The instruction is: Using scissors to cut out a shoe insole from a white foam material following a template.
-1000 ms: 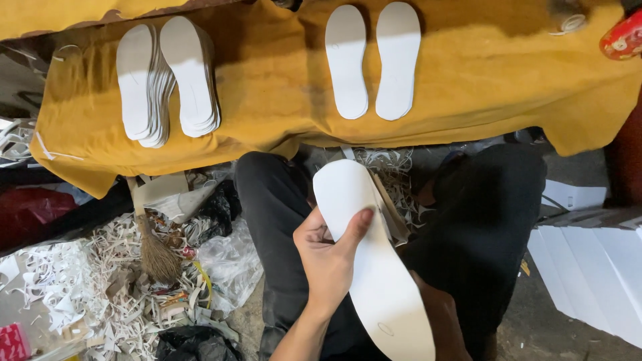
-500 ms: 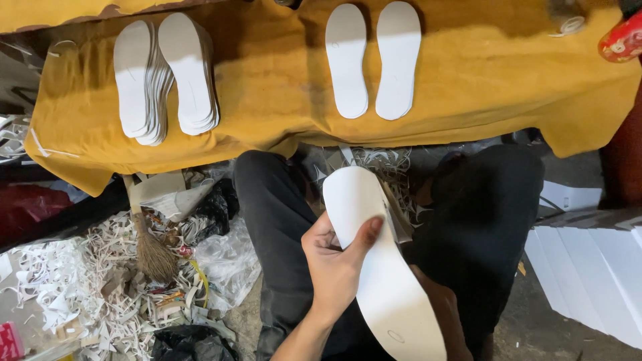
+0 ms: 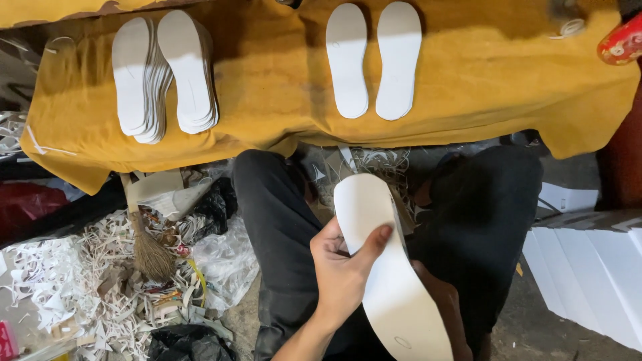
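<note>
Sharp, evenly lit yellow cloth point(image 3: 281, 100) above; dim, shadowed floor below; slight wide-angle edge distortion.

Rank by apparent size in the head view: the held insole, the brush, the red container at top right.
1. Held insole, gripped by the left hand; nearness inflates it.
2. Brush.
3. Red container, cut off by the edge, so unsure.

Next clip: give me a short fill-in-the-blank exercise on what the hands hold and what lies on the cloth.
1. The left hand grips a white insole with its ____ laid across the top face.
2. The mustard cloth carries two single insoles lying ____ by side.
3. The stacked insoles form ____ piles at the cloth's left end.
4. The broom lies among white ____ on the floor.

Missing words: thumb; side; two; scraps
</note>
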